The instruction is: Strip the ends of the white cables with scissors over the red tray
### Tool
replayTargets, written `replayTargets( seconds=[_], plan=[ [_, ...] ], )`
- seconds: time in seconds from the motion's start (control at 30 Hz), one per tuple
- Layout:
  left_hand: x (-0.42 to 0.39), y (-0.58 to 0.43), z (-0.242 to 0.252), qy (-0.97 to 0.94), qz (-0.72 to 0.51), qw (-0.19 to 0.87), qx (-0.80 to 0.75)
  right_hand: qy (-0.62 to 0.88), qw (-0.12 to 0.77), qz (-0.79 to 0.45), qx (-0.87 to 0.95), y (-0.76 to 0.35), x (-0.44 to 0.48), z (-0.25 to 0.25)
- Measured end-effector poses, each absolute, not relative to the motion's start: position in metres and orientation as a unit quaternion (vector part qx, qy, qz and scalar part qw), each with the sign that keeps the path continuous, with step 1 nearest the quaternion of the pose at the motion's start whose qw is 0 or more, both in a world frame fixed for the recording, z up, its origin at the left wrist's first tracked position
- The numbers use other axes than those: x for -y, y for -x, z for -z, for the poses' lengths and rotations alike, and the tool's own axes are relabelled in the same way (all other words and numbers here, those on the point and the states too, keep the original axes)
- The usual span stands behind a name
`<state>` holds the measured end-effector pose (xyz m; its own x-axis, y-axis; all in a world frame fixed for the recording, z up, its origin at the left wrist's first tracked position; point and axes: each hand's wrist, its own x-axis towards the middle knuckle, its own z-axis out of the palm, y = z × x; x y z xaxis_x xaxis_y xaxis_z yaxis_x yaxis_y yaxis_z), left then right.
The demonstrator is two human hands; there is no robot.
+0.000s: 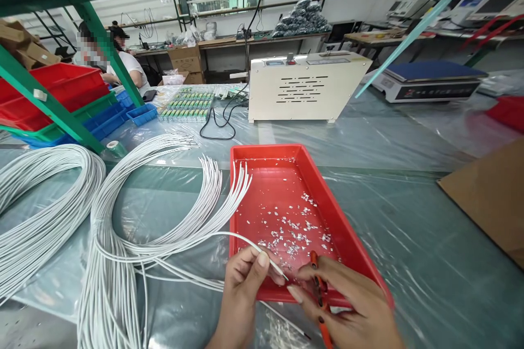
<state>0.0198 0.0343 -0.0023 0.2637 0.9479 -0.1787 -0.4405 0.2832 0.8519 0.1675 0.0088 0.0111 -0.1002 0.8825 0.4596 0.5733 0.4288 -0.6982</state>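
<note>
Workshop desk (409,218), covered with clear plastic sheeting, seen from above the worker's hands. At the near edge, the left hand (245,278) is shown pinched on a single white wire (241,236), whose bare tip is held between thumb and fingers over the near end of the red tray (266,191). Just beside it, the right hand (352,311) is closed around an orange-handled tool (319,286), whose head is raised close to the wire tip; whether the two touch cannot be told. The hands are held close together but apart. White scraps (295,229) are scattered across the floor of the tray. To the left, a looped bundle of white wires (123,229) is laid with its cut ends resting on the tray's left rim, and a second coil (41,212) is placed further left. Cardboard (491,196) is seen at the right edge. Behind the tray, a beige vented machine (305,90) is set, with a black cable (221,120) beside it, a scale (429,82) to its right, and red bins (61,87) at far left. Another person (126,62) is seated beyond.
</note>
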Motion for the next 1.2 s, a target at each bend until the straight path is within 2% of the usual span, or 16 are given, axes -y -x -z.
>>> replayTargets(
  seconds=[0.2, 0.27, 0.33, 0.43, 0.5, 0.6, 0.77, 1.0, 1.2],
  plan=[
    [-0.036, -0.021, -0.002, -0.408, -0.453, 0.703, -0.365, 0.503, 0.457, -0.149, 0.718, -0.163, -0.012, -0.019],
    [-0.034, -0.020, -0.002, -0.464, -0.439, 0.670, -0.377, 0.502, 0.457, -0.145, 0.720, -0.165, -0.014, -0.022],
    [-0.030, -0.018, 0.000, -0.539, -0.468, 0.572, -0.404, 0.510, 0.452, -0.158, 0.714, -0.167, -0.016, -0.025],
    [-0.027, -0.014, 0.002, -0.631, -0.546, 0.368, -0.411, 0.533, 0.446, -0.202, 0.690, -0.166, -0.017, -0.028],
    [-0.029, -0.013, 0.000, -0.674, -0.528, 0.327, -0.399, 0.539, 0.441, -0.238, 0.677, -0.163, -0.018, -0.032],
    [-0.035, -0.013, -0.008, -0.701, -0.457, 0.371, -0.402, 0.534, 0.440, -0.268, 0.670, -0.160, -0.020, -0.036],
    [-0.045, -0.011, -0.016, -0.618, -0.409, 0.502, -0.446, 0.533, 0.456, -0.264, 0.662, -0.167, -0.026, -0.033],
    [-0.052, -0.004, -0.017, -0.530, -0.398, 0.619, -0.421, 0.564, 0.353, -0.130, 0.735, -0.173, -0.029, -0.017],
    [-0.055, -0.006, -0.008, -0.449, -0.453, 0.653, -0.410, 0.569, 0.327, -0.018, 0.754, -0.172, -0.032, -0.015]
  ],
)
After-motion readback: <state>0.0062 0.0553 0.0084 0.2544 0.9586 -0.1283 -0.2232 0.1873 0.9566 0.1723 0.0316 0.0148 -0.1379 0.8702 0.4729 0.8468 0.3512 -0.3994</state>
